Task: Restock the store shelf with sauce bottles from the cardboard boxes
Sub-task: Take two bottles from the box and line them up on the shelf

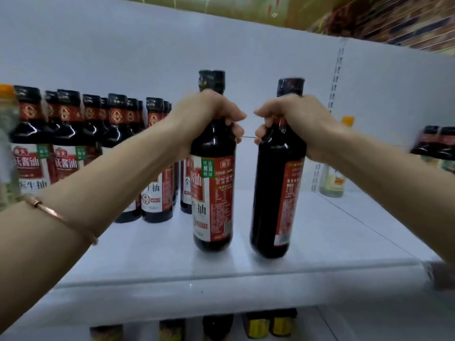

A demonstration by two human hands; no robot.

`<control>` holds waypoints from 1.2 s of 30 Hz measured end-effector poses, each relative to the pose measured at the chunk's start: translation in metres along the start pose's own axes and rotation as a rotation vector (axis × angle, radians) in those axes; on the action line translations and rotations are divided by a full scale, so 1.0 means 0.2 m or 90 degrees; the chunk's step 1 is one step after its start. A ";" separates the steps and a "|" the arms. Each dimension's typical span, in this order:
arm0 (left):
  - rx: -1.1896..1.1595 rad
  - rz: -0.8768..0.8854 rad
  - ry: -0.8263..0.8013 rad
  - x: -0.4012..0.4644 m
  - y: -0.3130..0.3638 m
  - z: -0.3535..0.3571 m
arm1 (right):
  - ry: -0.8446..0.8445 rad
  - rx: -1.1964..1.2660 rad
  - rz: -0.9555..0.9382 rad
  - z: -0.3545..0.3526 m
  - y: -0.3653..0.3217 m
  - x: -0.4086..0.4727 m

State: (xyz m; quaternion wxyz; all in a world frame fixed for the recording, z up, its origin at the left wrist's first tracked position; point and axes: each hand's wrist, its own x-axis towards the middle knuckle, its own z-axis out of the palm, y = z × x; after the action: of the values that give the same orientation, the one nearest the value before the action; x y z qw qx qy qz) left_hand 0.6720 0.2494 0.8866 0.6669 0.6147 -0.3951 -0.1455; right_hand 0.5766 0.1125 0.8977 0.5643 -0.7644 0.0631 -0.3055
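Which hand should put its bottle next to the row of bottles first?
Probably the left hand. Its bottle hangs nearer the stocked row on the left of the shelf. The right hand holds its bottle further from the row, so it would likely go second.

This is a shop, prob. a grocery store. A white metal display shelf (320,242) has a slotted upright rail (337,77) on its back wall. At its left edge stand rows of identical dark soy sauce bottles w/ red-white labels (61,143), same brand. More dark bottles (435,143) at the right edge, and other capped bottles (270,321) below the front edge.
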 end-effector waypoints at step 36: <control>0.184 0.038 0.210 0.05 -0.68 0.13 | -0.168 0.008 -0.176 0.02 0.80 0.46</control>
State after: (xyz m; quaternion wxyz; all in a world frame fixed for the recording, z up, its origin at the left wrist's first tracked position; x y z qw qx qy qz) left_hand 0.7001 0.1960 0.7618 0.6314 0.7073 -0.3160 0.0350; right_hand 0.6928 0.0188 0.7900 0.5247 -0.7959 -0.1193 -0.2777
